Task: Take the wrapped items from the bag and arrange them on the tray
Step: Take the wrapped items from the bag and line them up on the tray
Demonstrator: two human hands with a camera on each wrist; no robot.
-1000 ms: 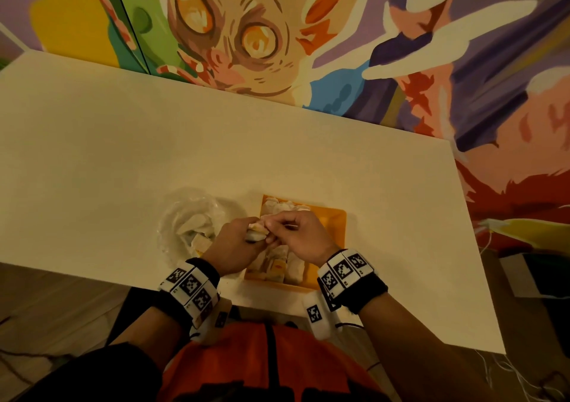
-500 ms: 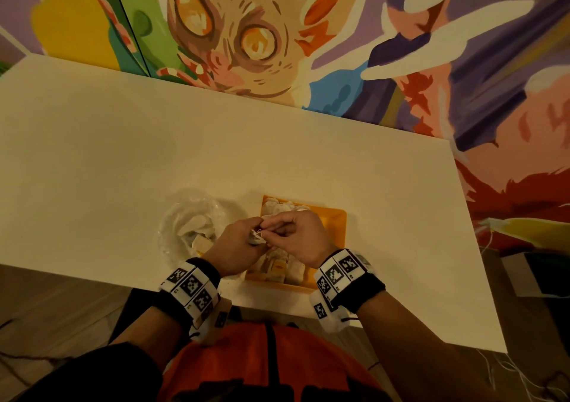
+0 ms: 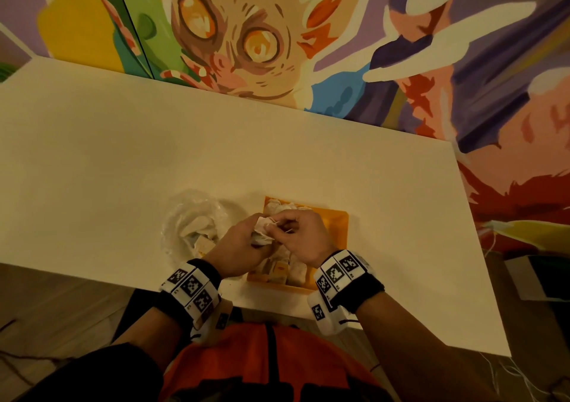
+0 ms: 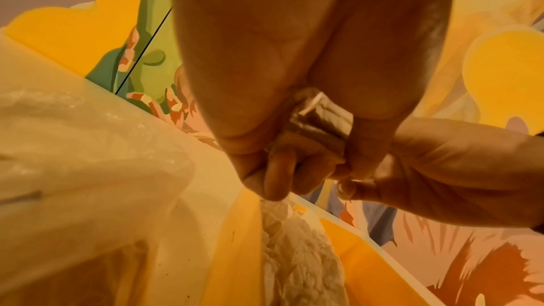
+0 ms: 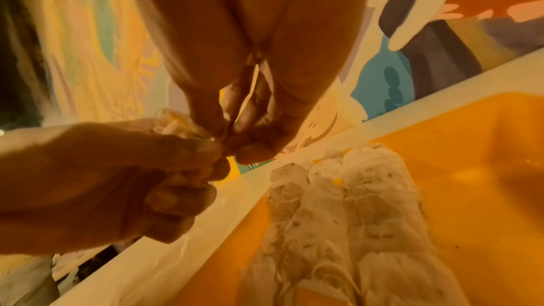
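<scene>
Both hands meet just above the left edge of the orange tray (image 3: 340, 225). My left hand (image 3: 246, 241) grips a small white wrapped item (image 3: 262, 232), seen between its fingers as a pale packet (image 4: 320, 120). My right hand (image 3: 296, 232) pinches the thin string (image 5: 253, 83) that trails from that item. Several white wrapped items (image 5: 338, 206) lie in rows on the tray (image 5: 471, 148). The clear plastic bag (image 3: 194, 222) sits to the left of the tray with a few wrapped items inside it.
The white table (image 3: 123, 154) stretches far to the left and back, up to a painted wall (image 3: 246, 31). Its near edge runs just under my wrists. The bag's crumpled plastic (image 4: 73, 159) lies close beside the tray's left rim (image 4: 235, 241).
The hands stayed over the tray's left edge. The right hand's pinch has shifted onto the item's string, and the item sits more bunched in the left hand.
</scene>
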